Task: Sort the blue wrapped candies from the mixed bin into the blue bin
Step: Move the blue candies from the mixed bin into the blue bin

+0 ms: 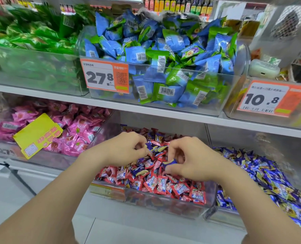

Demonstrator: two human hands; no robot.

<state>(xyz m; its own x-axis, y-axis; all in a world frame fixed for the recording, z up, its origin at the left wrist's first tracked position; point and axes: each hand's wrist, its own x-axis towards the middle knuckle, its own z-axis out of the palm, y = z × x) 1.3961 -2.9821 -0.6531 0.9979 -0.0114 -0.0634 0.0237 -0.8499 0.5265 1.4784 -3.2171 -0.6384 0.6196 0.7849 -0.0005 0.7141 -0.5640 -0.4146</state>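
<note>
Pinching a blue foil-wrapped candy (pixel 171 163), the right grip (pixel 190 156) hovers mid clear plastic mixed bin (pixel 163 206); left grip (pixel 126 148) pinches a second blue candy (pixel 149 147).

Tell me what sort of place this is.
Most likely a shop's loose-candy aisle: clear bins heaped with wrapped candies sit on tiered shelves, orange price tags hang on the bin fronts, and bottled goods line a shelf behind.
</note>
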